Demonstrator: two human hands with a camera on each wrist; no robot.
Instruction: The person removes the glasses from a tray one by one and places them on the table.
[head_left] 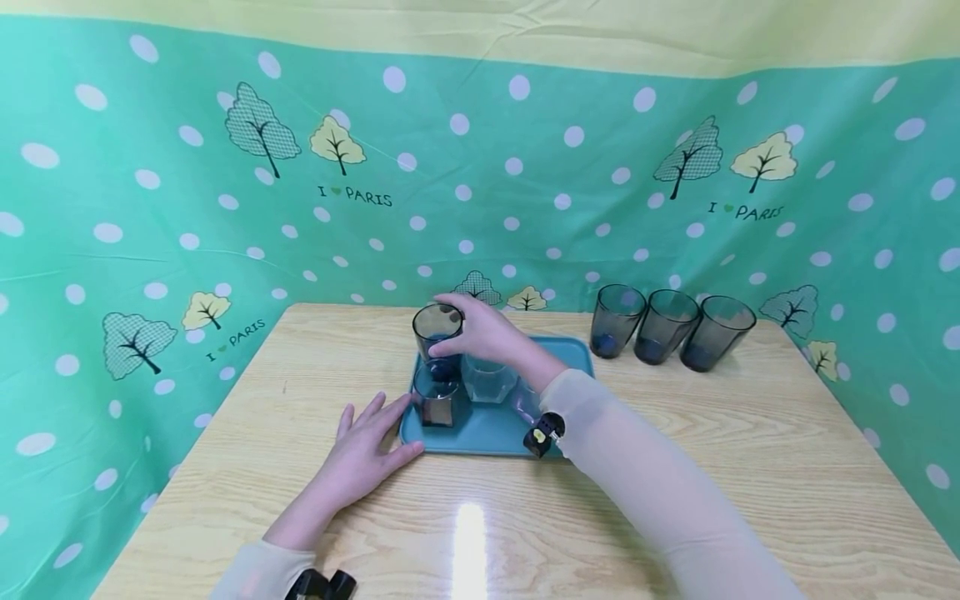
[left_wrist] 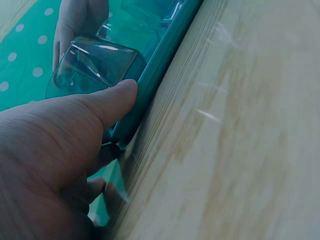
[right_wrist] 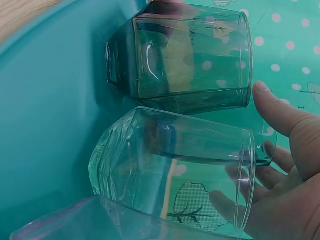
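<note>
My right hand (head_left: 483, 329) grips a tall smoky glass (head_left: 429, 321) from its right side, above the back left of a blue tray (head_left: 480, 437). Most of that glass is hidden in the right wrist view. In front of it a shorter dark glass (head_left: 437, 408) stands on the tray, with a clear faceted glass (right_wrist: 175, 145) beside it. A pinkish-purple glass (right_wrist: 75, 220) is farther right, partly covered by my right wrist in the head view. My left hand (head_left: 367, 454) touches the tray's front left corner with spread fingers, its thumb (left_wrist: 117, 97) against the rim.
Three tall smoky glasses stand in a row at the back right of the wooden table: a left one (head_left: 617, 321), a middle one (head_left: 666, 327) and a right one (head_left: 716, 333). A green dotted cloth (head_left: 480, 167) hangs behind the table.
</note>
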